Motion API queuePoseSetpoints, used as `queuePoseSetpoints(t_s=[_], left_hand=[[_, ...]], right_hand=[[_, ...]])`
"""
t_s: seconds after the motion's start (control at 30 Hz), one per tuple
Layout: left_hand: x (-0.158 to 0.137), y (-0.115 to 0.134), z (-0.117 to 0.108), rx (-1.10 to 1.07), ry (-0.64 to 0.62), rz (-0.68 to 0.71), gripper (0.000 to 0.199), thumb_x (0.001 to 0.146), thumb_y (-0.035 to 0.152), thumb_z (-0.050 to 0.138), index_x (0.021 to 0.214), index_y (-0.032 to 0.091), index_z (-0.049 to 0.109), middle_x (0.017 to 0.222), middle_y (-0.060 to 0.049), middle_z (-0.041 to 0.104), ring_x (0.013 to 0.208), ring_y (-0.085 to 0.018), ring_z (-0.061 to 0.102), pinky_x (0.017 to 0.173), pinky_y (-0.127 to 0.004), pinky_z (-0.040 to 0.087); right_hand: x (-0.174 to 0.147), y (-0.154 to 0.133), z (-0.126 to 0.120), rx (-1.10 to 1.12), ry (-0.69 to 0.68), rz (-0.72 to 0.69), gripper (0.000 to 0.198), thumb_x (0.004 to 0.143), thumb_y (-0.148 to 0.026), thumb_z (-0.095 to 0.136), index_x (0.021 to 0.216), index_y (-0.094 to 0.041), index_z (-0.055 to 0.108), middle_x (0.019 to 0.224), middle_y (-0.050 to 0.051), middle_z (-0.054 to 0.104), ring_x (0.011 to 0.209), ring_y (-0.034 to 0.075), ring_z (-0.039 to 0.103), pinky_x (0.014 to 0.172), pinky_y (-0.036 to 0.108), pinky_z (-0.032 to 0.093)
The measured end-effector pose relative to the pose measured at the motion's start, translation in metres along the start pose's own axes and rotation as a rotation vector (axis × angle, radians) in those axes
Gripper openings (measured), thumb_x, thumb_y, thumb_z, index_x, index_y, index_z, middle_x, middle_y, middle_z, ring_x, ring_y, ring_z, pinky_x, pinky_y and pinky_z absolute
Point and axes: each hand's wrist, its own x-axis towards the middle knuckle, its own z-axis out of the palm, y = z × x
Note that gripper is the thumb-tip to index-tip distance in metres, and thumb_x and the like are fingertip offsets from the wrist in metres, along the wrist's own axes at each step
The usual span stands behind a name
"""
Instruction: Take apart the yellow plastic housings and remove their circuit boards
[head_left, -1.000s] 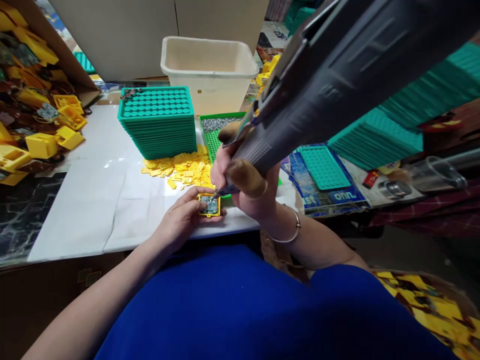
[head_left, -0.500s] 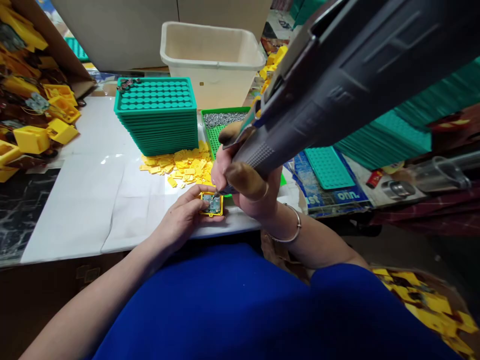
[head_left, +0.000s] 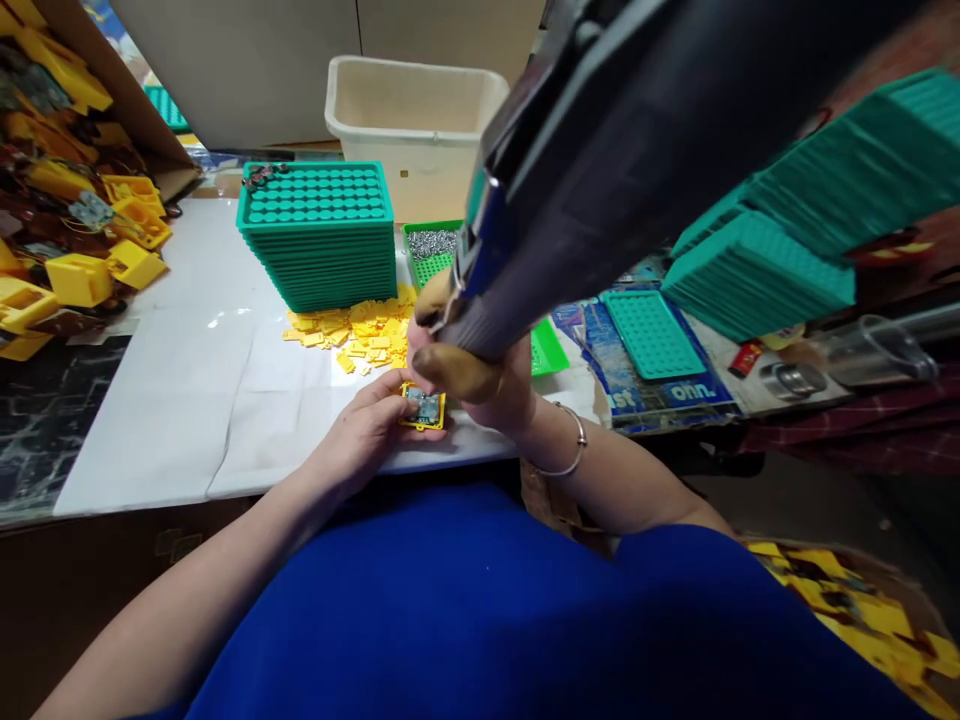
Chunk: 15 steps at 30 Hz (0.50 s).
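holding a small yellow case (head_left: pixel 421 426) with a grey-green board (head_left: pixel 426 406) set in it, the left hand (head_left: pixel 367 425) pinches it at the near edge of a white-covered table (head_left: pixel 169 390), thumb on top and fingers beneath. the right hand (head_left: pixel 504 393) is wrapped around a big dark tool (head_left: pixel 577 215), brown covers (head_left: pixel 459 373) on two of its fingers. what has just changed is the tool: its body has swung to a steeper slant and the right hand's fingers now come across its lower end, hiding the tip that showed over the board half a second ago. the case has hardly moved and the left grip is the same, so work on this board seems to be going on, though whether the tip touches it or has lifted clear cannot be told. just beyond the hands lie loose yellow pieces (head_left: pixel 373 335), a teal stack (head_left: pixel 330 262) of trays and a green tray (head_left: pixel 551 350), partly hidden, with small metal bits (head_left: pixel 433 243) at its far end.
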Motion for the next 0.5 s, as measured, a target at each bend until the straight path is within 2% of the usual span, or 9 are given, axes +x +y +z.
queuePoseSetpoints(t_s=[0.13, 0.2, 0.27, 0.33, 0.4, 0.47, 0.5], left_hand=[[-0.001, 0.003, 0.001, -0.034, -0.031, -0.02, 0.027, 0.068, 0.012, 0.066, 0.095, 0.016, 0.065, 0.095, -0.005, 0.072, 0.082, -0.02, 0.068, 0.073, -0.036, 0.061], [-0.002, 0.003, 0.002, -0.047, -0.047, -0.02, 0.03, 0.069, 0.013, 0.066, 0.098, 0.016, 0.063, 0.094, -0.006, 0.072, 0.082, -0.021, 0.07, 0.073, -0.035, 0.06], [-0.004, 0.003, 0.002, -0.061, -0.068, -0.037, 0.03, 0.071, 0.014, 0.066, 0.1, 0.016, 0.061, 0.091, -0.006, 0.072, 0.081, -0.022, 0.071, 0.074, -0.035, 0.059], [-0.008, 0.005, 0.001, -0.085, -0.078, -0.051, 0.03, 0.072, 0.015, 0.067, 0.101, 0.016, 0.058, 0.088, -0.006, 0.072, 0.082, -0.022, 0.072, 0.077, -0.036, 0.058], [-0.014, 0.008, -0.002, -0.114, -0.055, -0.048, 0.033, 0.073, 0.018, 0.069, 0.102, 0.017, 0.055, 0.09, -0.007, 0.072, 0.086, -0.023, 0.072, 0.08, -0.036, 0.057], [-0.022, 0.013, -0.006, -0.121, 0.005, -0.024, 0.039, 0.072, 0.022, 0.075, 0.104, 0.018, 0.054, 0.089, -0.005, 0.07, 0.082, -0.02, 0.071, 0.073, -0.032, 0.057], [-0.026, 0.015, -0.009, -0.108, 0.04, -0.009, 0.044, 0.069, 0.024, 0.078, 0.105, 0.019, 0.053, 0.084, -0.002, 0.068, 0.075, -0.017, 0.069, 0.065, -0.028, 0.055]], right_hand=[[0.009, 0.005, 0.001, 0.243, -0.103, -0.077, 0.032, 0.074, -0.049, 0.075, 0.073, -0.023, 0.056, 0.062, -0.005, 0.05, 0.05, 0.01, 0.048, 0.047, 0.028, 0.045], [0.013, 0.003, -0.001, 0.243, -0.187, -0.121, 0.036, 0.073, -0.053, 0.075, 0.074, -0.023, 0.055, 0.061, -0.005, 0.049, 0.051, 0.009, 0.048, 0.049, 0.028, 0.046], [0.017, -0.001, -0.004, 0.198, -0.2, -0.197, 0.041, 0.072, -0.06, 0.072, 0.075, -0.024, 0.054, 0.063, -0.005, 0.049, 0.05, 0.01, 0.047, 0.048, 0.028, 0.046], [0.02, -0.005, -0.011, 0.121, -0.066, -0.276, 0.041, 0.074, -0.065, 0.067, 0.076, -0.026, 0.055, 0.066, -0.004, 0.051, 0.05, 0.011, 0.049, 0.049, 0.03, 0.047], [0.022, -0.007, -0.021, 0.012, 0.159, -0.333, 0.037, 0.078, -0.066, 0.061, 0.082, -0.03, 0.059, 0.074, -0.001, 0.056, 0.06, 0.015, 0.058, 0.058, 0.034, 0.052], [0.021, -0.006, -0.032, -0.106, 0.404, -0.421, 0.034, 0.078, -0.064, 0.062, 0.097, -0.036, 0.062, 0.091, 0.001, 0.063, 0.087, 0.022, 0.067, 0.078, 0.04, 0.056], [0.018, -0.005, -0.038, -0.169, 0.527, -0.489, 0.039, 0.076, -0.065, 0.063, 0.106, -0.04, 0.062, 0.1, 0.002, 0.064, 0.103, 0.026, 0.065, 0.087, 0.044, 0.054]])
